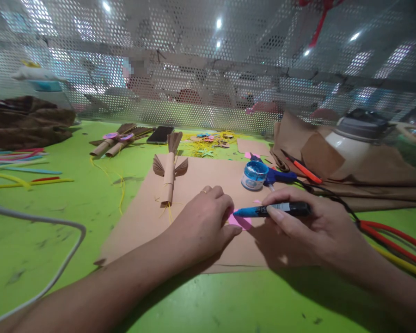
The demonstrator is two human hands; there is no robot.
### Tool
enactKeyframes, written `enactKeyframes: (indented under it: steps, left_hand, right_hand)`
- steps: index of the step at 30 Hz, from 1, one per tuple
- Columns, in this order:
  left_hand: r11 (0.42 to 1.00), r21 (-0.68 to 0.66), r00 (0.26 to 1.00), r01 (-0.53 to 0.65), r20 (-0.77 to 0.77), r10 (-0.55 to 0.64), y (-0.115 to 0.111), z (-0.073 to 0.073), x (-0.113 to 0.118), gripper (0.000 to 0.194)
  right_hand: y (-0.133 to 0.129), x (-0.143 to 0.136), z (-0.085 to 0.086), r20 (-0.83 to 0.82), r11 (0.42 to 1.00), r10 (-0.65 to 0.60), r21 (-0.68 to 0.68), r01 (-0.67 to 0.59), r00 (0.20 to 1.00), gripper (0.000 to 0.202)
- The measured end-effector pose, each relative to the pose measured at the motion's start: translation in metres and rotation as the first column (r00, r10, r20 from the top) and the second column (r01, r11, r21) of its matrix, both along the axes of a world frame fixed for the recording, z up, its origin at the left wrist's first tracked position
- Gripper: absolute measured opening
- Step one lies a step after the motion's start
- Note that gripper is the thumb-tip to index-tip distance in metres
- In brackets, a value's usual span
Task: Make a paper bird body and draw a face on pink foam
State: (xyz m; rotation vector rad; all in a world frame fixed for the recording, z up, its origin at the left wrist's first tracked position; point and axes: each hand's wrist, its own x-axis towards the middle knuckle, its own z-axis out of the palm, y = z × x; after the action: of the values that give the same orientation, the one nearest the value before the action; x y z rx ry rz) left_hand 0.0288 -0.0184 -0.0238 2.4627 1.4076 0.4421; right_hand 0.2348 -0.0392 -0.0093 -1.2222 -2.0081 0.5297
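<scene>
A blue and black marker (253, 212) lies in my right hand (319, 222), pinched between thumb and fingers. Its tip points left and meets the small pink paper piece (241, 221), though the exact contact is hard to see. My left hand (208, 217), with a ring on one finger, has curled fingers and thumb at the left edge of that pink piece, pinning it down. Beneath both is a sheet of brown paper (135, 231). A brown paper figure with a rolled body and pleated wings (169, 178) rests on this sheet, behind my left hand.
An open blue paint jar (254, 175) stands beside a blue glue gun (279, 175). Two similar paper figures (113, 145) and a phone (160, 135) lie farther back. A white cable (72, 259) crosses the left. Orange-handled scissors (391, 231) lie right; a perforated panel (201, 69) closes the back.
</scene>
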Motion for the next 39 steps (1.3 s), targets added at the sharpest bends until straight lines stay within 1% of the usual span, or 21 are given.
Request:
enactKeyframes:
  steps: [7, 15, 22, 27, 31, 39]
  left_hand:
    - [1.000, -0.002, 1.000, 0.000, 0.002, 0.000, -0.0005, -0.0011, -0.0004, 0.016]
    - [1.000, -0.007, 1.000, 0.003, -0.006, -0.003, 0.0000, -0.0006, -0.0006, 0.016]
    - [1.000, 0.003, 1.000, 0.005, 0.008, -0.005, -0.0002, -0.0027, -0.0005, 0.016]
    - [1.000, 0.013, 1.000, 0.006, 0.010, -0.006, 0.0007, -0.0036, -0.0009, 0.016]
    - [1.000, 0.009, 1.000, 0.004, 0.003, -0.004, 0.0008, -0.0035, -0.0010, 0.017]
    - [1.000, -0.006, 1.000, 0.007, -0.004, -0.007, 0.0000, -0.0028, -0.0012, 0.018]
  right_hand:
    - [-0.0009, -0.0008, -0.0011, -0.001, 1.000, -0.009, -0.006, 0.009, 1.000, 0.011]
    - [-0.0013, -0.0004, 0.0001, -0.013, 0.999, 0.023, -0.045, -0.024, 1.000, 0.011]
    - [-0.0024, -0.0019, 0.0027, -0.015, 1.000, 0.019, -0.024, -0.019, 1.000, 0.009]
    - [-0.0023, -0.0020, 0.0037, -0.049, 1.000, 0.010, -0.016, -0.010, 0.999, 0.008]
    - [-0.0026, -0.0019, 0.0035, -0.053, 1.000, 0.009, -0.029, -0.011, 0.999, 0.009]
    - [-0.0019, 0.0024, 0.0002, -0.039, 1.000, -0.010, -0.001, 0.010, 0.999, 0.008]
